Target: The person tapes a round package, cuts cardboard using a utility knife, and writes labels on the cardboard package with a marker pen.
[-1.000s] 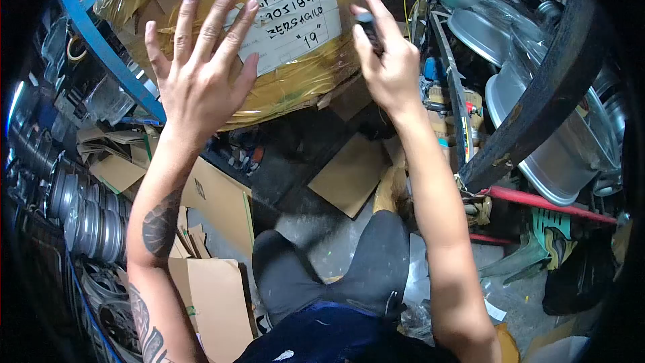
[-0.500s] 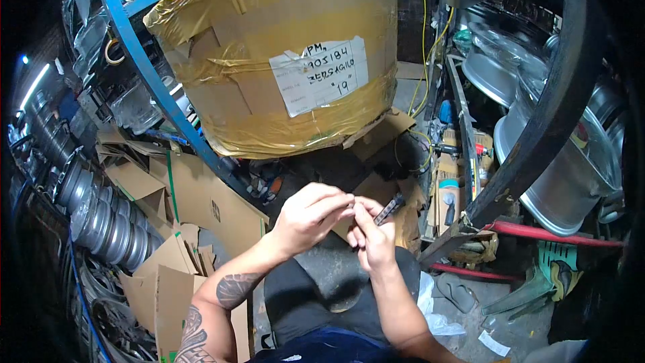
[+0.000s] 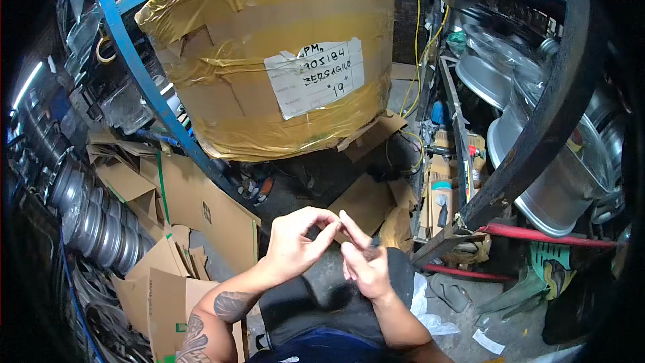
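Above the lap, my left hand (image 3: 299, 240) is closed, thumb and fingertips pinched together beside the right fingertips. Anything between those fingertips is too small to make out. My right hand (image 3: 366, 265) is curled, its index finger reaching to the left fingertips. Part of a dark, blurred tool (image 3: 371, 252) shows in the right hand between thumb and fingers. Beyond the hands stands a large carton (image 3: 269, 47) wrapped in yellow tape, with a handwritten white label (image 3: 316, 77) on its front.
Flattened cardboard (image 3: 215, 212) and stacked silver wheel rims (image 3: 101, 228) lie at the left, past a blue post (image 3: 138, 70). At the right, a dark metal frame (image 3: 531, 141) stands before large rims (image 3: 557, 195). A green plastic piece (image 3: 524, 286) and a slipper (image 3: 450, 292) lie low right.
My left hand's fingers have bent into a rounded pinch. The right hand has turned and moved slightly down and left, and its dark tool shows less. The whole view has shifted a little.
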Demonstrator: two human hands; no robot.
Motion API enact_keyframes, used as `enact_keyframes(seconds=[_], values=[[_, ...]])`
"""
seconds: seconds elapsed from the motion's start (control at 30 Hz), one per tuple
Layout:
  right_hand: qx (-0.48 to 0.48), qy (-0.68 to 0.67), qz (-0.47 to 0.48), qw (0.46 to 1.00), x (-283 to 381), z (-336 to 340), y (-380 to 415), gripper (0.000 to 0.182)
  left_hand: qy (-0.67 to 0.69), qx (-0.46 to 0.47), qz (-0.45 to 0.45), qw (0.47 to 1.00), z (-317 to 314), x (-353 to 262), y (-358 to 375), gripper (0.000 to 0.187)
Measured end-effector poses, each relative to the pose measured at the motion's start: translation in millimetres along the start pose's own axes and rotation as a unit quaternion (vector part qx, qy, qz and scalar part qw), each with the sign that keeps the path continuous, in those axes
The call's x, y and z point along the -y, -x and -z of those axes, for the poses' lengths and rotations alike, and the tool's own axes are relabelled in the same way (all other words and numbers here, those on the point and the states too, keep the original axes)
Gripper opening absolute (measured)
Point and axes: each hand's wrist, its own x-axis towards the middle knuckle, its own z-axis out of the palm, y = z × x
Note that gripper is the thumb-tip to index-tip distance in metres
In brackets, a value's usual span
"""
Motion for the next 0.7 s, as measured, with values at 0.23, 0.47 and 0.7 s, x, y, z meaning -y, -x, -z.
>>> enact_keyframes(seconds=[0.23,0.47,0.7], values=[[-0.143,-0.176,0.097,0.969,2.2,11.5,3.3,0.035,-0.372,-0.128,-0.346,0.852,47.0,-31.5,-75.2,0.007],[-0.113,-0.05,0.085,0.989,14.6,19.0,23.5,0.02,-0.581,-0.164,-0.299,0.739,89.8,-8.6,-144.3,0.038],[-0.06,0.078,0.074,0.992,19.4,9.5,23.4,0.018,-0.523,-0.135,-0.41,0.735,88.8,0.2,-137.3,0.032]])
